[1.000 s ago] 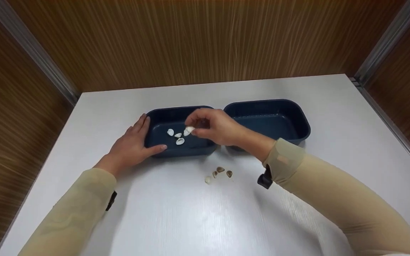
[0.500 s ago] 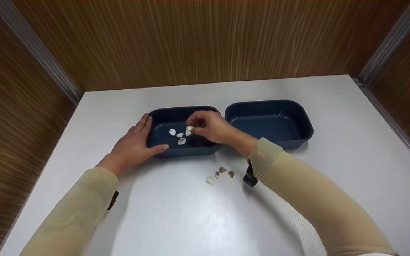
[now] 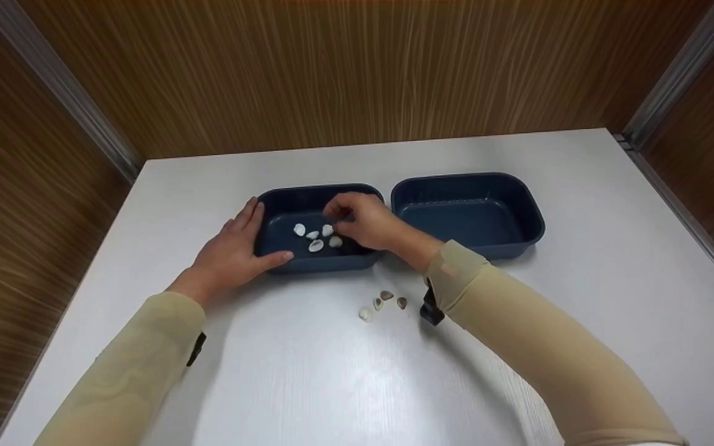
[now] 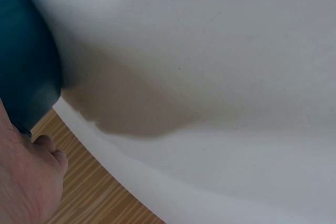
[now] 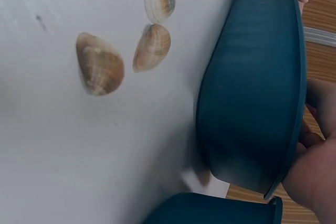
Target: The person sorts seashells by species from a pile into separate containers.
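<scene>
My left hand (image 3: 227, 251) rests on the left end of the left dark blue tray (image 3: 326, 264), fingers along the end and thumb over the near rim. In the left wrist view, part of the left hand (image 4: 31, 177) shows beside the tray wall (image 4: 29, 51). My right hand (image 3: 369, 221) reaches over the tray's right side with loosely curled fingers and no shell visible between them. Right by its thumb lie a greyish seashell (image 3: 336, 241) and a white seashell (image 3: 328, 230). Several white shells, including one lying hollow side up (image 3: 315, 246), are on the tray floor.
A second blue tray (image 3: 468, 223) with no shells visible stands close on the right. Nearer me on the white table (image 3: 307, 371) lie a pale shell (image 3: 365, 314) and several brown shells, one of them large in the right wrist view (image 5: 100, 64). Wood-patterned panels (image 3: 357, 74) enclose the table.
My right hand has let go of the shell it was pinching, which now lies on the tray floor beside the others. The left hand has stayed on the tray.
</scene>
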Demonstrator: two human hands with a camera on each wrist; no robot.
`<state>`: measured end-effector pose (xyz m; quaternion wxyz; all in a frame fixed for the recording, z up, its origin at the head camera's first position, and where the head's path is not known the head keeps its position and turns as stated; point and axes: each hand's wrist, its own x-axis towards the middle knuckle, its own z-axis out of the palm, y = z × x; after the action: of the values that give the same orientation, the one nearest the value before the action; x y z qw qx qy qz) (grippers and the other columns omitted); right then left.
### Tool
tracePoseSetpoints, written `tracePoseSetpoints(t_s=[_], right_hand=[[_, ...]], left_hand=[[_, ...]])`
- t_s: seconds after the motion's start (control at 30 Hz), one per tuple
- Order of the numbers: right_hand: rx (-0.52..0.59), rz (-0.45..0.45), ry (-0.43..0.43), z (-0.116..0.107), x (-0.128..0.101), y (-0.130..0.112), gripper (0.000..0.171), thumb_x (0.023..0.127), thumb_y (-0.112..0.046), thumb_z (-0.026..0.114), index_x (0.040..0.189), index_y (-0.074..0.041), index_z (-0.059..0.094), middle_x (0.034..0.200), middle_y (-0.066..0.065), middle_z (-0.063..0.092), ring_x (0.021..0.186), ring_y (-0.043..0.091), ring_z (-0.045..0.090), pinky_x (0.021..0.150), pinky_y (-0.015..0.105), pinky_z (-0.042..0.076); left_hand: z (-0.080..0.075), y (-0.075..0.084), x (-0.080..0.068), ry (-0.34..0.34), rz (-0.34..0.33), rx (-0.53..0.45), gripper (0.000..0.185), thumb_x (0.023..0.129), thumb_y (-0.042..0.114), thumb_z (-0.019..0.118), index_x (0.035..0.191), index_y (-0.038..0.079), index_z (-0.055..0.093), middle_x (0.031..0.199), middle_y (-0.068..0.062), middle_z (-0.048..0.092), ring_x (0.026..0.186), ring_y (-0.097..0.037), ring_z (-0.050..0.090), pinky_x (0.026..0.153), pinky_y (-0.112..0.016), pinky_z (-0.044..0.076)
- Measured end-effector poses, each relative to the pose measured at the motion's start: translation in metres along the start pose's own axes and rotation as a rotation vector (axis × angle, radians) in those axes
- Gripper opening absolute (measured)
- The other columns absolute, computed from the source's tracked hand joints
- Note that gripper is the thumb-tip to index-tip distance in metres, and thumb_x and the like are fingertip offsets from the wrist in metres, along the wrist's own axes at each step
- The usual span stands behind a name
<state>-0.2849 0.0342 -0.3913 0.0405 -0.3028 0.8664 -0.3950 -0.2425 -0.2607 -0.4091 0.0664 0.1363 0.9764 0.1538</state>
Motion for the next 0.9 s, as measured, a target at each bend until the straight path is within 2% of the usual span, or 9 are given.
tracePoseSetpoints(t_s=[0.2, 0.47, 0.77, 0.9], right_hand=[[0.048, -0.051, 0.015, -0.009, -0.014, -0.007, 0.024, 0.098, 0.002, 0.072, 0.122, -0.001, 0.073, 0.120, 0.014, 0.070, 0.112, 0.026, 0.065, 0.100, 0.039, 0.054], [0.115, -0.179, -0.021, -0.021, -0.054, -0.025, 0.020, 0.097, -0.003, 0.075, 0.117, -0.004, 0.074, 0.112, 0.009, 0.073, 0.094, 0.019, 0.067, 0.080, 0.034, 0.058], [0.072, -0.245, -0.098, -0.018, -0.098, -0.021, 0.022, 0.097, -0.004, 0.076, 0.119, -0.004, 0.075, 0.112, 0.006, 0.075, 0.094, 0.016, 0.069, 0.081, 0.034, 0.060], [0.112, -0.237, -0.128, -0.011, -0.115, -0.014, 0.025, 0.096, -0.001, 0.077, 0.121, -0.001, 0.074, 0.115, 0.011, 0.075, 0.094, 0.018, 0.074, 0.082, 0.034, 0.062]], left_hand=[[-0.001, 0.002, 0.000, -0.001, 0.006, -0.001, 0.124, 0.089, 0.090, 0.048, 0.171, 0.010, 0.000, 0.179, -0.008, -0.005, 0.159, -0.048, 0.014, 0.125, -0.062, 0.022], [-0.001, 0.001, 0.000, 0.000, 0.005, 0.006, 0.124, 0.089, 0.090, 0.048, 0.171, 0.011, 0.000, 0.179, -0.008, -0.004, 0.158, -0.052, 0.017, 0.125, -0.063, 0.024], [-0.002, 0.001, -0.001, -0.009, 0.013, 0.003, 0.123, 0.090, 0.089, 0.048, 0.171, 0.010, -0.001, 0.179, -0.009, -0.005, 0.159, -0.051, 0.014, 0.125, -0.063, 0.023], [-0.002, 0.001, 0.000, -0.013, 0.012, 0.004, 0.123, 0.090, 0.089, 0.047, 0.171, 0.010, -0.002, 0.179, -0.009, -0.006, 0.158, -0.052, 0.014, 0.125, -0.064, 0.022]])
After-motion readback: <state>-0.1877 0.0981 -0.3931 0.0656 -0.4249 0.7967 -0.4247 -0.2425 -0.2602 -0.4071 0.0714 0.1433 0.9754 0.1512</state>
